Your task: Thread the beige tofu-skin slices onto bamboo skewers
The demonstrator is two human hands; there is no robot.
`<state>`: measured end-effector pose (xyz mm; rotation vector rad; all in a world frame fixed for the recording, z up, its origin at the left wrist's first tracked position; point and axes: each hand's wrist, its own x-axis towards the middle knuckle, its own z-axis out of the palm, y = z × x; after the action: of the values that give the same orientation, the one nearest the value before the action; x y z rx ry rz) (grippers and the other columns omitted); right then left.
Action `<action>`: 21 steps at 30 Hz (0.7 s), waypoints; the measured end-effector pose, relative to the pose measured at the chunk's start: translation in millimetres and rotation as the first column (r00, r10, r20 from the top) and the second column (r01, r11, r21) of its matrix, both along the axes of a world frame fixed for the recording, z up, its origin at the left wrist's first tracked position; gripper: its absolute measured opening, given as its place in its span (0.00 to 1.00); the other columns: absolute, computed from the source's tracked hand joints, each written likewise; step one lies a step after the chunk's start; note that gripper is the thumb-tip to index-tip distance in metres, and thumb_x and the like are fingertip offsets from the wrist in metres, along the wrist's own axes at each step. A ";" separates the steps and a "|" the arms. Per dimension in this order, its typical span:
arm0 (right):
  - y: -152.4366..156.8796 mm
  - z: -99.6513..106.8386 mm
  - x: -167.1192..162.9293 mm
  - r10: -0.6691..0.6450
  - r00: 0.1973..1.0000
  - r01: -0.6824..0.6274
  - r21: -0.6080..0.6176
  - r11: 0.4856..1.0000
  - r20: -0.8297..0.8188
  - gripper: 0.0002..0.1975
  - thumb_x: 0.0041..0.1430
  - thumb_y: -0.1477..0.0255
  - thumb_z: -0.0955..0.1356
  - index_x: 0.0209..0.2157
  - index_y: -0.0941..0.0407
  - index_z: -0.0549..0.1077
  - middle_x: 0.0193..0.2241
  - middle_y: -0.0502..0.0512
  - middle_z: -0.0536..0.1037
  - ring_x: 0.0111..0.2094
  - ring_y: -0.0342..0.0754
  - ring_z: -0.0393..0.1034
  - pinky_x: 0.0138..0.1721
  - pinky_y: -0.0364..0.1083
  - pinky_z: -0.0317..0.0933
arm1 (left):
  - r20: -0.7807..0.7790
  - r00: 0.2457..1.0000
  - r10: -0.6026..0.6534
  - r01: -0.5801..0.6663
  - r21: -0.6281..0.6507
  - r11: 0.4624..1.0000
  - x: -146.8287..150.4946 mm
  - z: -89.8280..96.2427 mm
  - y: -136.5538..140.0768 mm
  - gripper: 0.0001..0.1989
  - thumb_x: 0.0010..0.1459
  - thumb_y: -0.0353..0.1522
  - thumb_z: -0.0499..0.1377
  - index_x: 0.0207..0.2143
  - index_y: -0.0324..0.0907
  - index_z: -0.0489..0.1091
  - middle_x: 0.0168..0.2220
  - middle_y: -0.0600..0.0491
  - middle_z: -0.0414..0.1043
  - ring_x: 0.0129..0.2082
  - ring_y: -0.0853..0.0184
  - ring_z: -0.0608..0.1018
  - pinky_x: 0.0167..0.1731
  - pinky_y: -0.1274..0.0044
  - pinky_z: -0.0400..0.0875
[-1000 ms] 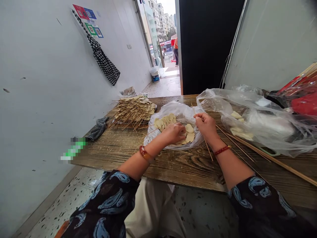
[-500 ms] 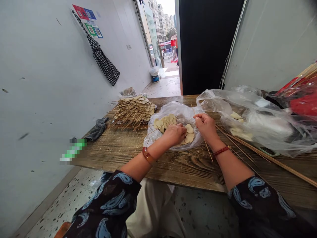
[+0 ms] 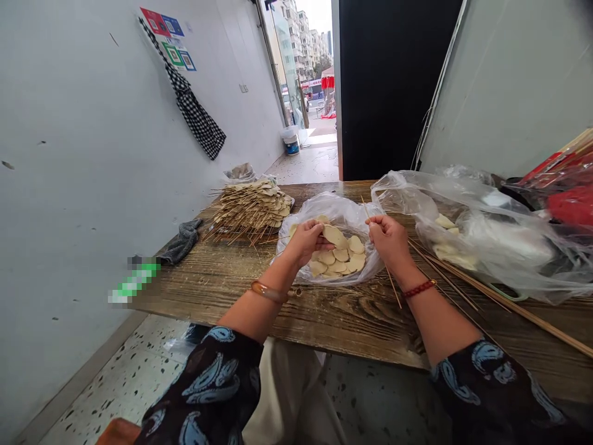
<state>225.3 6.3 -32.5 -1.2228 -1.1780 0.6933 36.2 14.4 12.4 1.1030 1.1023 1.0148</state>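
My left hand (image 3: 306,241) pinches a thin pale slice (image 3: 334,236), perhaps potato or dough, above an open clear plastic bag (image 3: 296,216). Several more loose slices (image 3: 340,254) lie in the bag below it. Just right of the bag, my right hand (image 3: 388,240) grips a thin bamboo skewer (image 3: 393,287), whose tip sticks up past the fingers. To the left, a heap of skewers threaded with pale slices (image 3: 254,207) is piled at the table's far side. Part of the slices behind my left hand is hidden.
Loose bamboo skewers (image 3: 519,306) lie on the wooden table (image 3: 222,284) at the right. Behind them sits another plastic bag (image 3: 504,228) with pale pieces. A grey cloth (image 3: 183,242) rests on the left edge, by the wall.
My left hand has come up and leftward out of the slices, lifting one between its fingers. The right hand keeps the skewer in nearly the same place.
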 end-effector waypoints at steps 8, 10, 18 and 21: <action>-9.0 7.7 -4.6 0.079 0.996 -0.080 -0.032 0.996 -0.044 0.11 0.50 0.66 0.64 0.32 0.57 0.72 0.16 0.44 0.64 0.16 0.40 0.53 0.18 0.41 0.47 | 0.256 0.965 -0.050 0.051 0.001 0.999 -3.7 -9.1 1.3 0.15 0.44 0.28 0.68 0.36 0.36 0.69 0.29 0.52 0.74 0.27 0.70 0.78 0.27 0.78 0.77; -12.3 9.8 -7.0 0.106 0.994 -0.107 -0.030 0.994 -0.035 0.11 0.51 0.66 0.64 0.33 0.57 0.73 0.16 0.43 0.63 0.16 0.40 0.53 0.19 0.41 0.47 | 0.244 0.970 -0.019 0.010 0.037 0.999 -4.3 -10.4 3.6 0.16 0.42 0.28 0.69 0.32 0.36 0.68 0.27 0.54 0.72 0.26 0.71 0.76 0.26 0.78 0.76; -36.4 18.0 -28.5 0.280 0.957 -0.274 -0.079 0.958 0.072 0.12 0.54 0.65 0.64 0.34 0.56 0.75 0.17 0.46 0.65 0.18 0.42 0.56 0.20 0.41 0.49 | 0.283 0.951 0.125 -0.149 0.065 0.987 -12.1 -9.4 11.6 0.15 0.48 0.33 0.66 0.33 0.39 0.63 0.28 0.56 0.71 0.27 0.71 0.78 0.28 0.76 0.77; -44.6 18.0 -34.9 0.338 0.922 -0.322 -0.109 0.940 0.187 0.13 0.56 0.65 0.64 0.37 0.56 0.76 0.17 0.46 0.65 0.19 0.42 0.55 0.19 0.41 0.48 | 0.332 0.932 0.141 -0.176 0.077 0.981 -16.8 -10.3 12.0 0.16 0.48 0.32 0.66 0.36 0.38 0.66 0.29 0.54 0.72 0.28 0.70 0.78 0.30 0.76 0.77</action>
<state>190.3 -38.3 -14.4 -1.1900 -1.5642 0.8852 19.4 26.4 2.2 0.8967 0.8863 1.3445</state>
